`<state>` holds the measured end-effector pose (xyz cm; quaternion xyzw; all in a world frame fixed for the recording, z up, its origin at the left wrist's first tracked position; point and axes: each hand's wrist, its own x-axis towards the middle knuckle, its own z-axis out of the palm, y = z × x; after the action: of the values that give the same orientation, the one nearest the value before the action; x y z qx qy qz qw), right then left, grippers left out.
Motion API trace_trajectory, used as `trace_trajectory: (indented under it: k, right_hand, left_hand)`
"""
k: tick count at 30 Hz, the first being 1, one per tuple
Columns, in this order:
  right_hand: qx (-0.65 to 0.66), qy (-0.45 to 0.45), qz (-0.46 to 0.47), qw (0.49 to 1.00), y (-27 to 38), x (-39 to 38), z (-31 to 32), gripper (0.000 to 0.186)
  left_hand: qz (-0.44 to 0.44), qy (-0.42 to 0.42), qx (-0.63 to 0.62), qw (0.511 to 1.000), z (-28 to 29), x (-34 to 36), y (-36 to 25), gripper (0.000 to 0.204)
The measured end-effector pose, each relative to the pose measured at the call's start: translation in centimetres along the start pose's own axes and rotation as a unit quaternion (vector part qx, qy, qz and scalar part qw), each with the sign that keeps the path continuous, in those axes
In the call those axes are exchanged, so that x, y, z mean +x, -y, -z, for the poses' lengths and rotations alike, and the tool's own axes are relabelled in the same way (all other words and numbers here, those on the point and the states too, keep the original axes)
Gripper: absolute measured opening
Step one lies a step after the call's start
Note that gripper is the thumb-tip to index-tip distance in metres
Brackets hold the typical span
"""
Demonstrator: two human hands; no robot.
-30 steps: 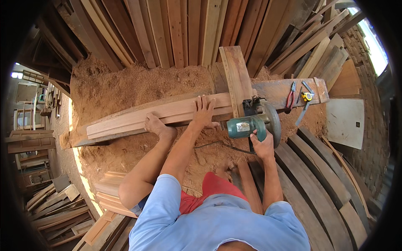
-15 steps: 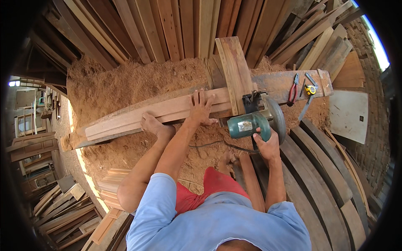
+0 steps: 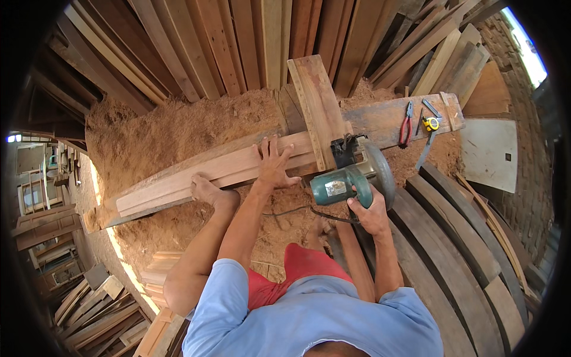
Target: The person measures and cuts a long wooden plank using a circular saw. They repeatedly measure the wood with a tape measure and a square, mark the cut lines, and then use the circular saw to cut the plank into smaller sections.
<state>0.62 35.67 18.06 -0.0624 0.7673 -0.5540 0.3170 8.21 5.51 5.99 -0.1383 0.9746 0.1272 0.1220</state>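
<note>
My left hand (image 3: 273, 166) lies with fingers spread on the pale reddish-brown boards (image 3: 220, 165), which rest on a long plank. My bare left foot (image 3: 208, 191) is also on these boards. A short, wide board (image 3: 316, 110) lies crosswise over their right end, beyond my left hand. My right hand (image 3: 370, 209) is wrapped round the rear handle of a green circular saw (image 3: 334, 187). The saw sits at the near right edge of the crosswise board, its round guard (image 3: 380, 172) to the right. The blade's cutting edge is hidden.
Red-handled pliers (image 3: 406, 125), a yellow tape measure (image 3: 431, 124) and small tools lie on the plank's right end (image 3: 375, 122). Sawdust (image 3: 160, 131) covers the ground. Leaning timbers (image 3: 238, 47) line the far side; curved planks (image 3: 440, 250) lie at right. A cord (image 3: 291, 211) trails nearby.
The whole view has shifted slightly, so the boards, saw and hands appear a little further left and mostly lower. Both hands keep their places on the boards and the saw.
</note>
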Motion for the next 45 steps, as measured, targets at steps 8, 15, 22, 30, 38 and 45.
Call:
trace_trajectory:
  k: [8,15,22,30,38,45]
  right_hand:
    - [-0.048,-0.041,0.029,0.998,-1.4,0.1,-1.0,0.031]
    - [-0.003,-0.03,0.024,0.999,-1.4,0.1,-0.5,0.034]
    - [0.0,-0.04,0.03,0.999,-0.5,-1.3,-0.3,0.034]
    - [-0.019,-0.023,0.023,0.999,-1.7,-1.3,-0.5,0.03]
    - [-0.033,-0.01,0.031,0.999,-2.2,-1.3,-1.1,0.026]
    - [-0.02,-0.001,0.018,1.0,-3.0,-1.4,-2.3,0.025]
  left_hand:
    - [0.027,-0.006,-0.004,1.0,0.1,-0.5,-0.6,0.109]
    - [0.044,-0.012,-0.035,0.998,0.0,-0.4,-0.6,0.108]
    - [0.034,-0.042,-0.044,0.998,-0.6,-0.5,-0.2,0.107]
    - [0.021,-0.059,-0.047,0.997,-0.7,-0.4,-0.2,0.106]
    - [0.018,-0.053,-0.044,0.997,-0.3,-0.4,-0.4,0.107]
    - [0.024,-0.044,-0.036,0.998,-0.6,-0.2,-0.3,0.11]
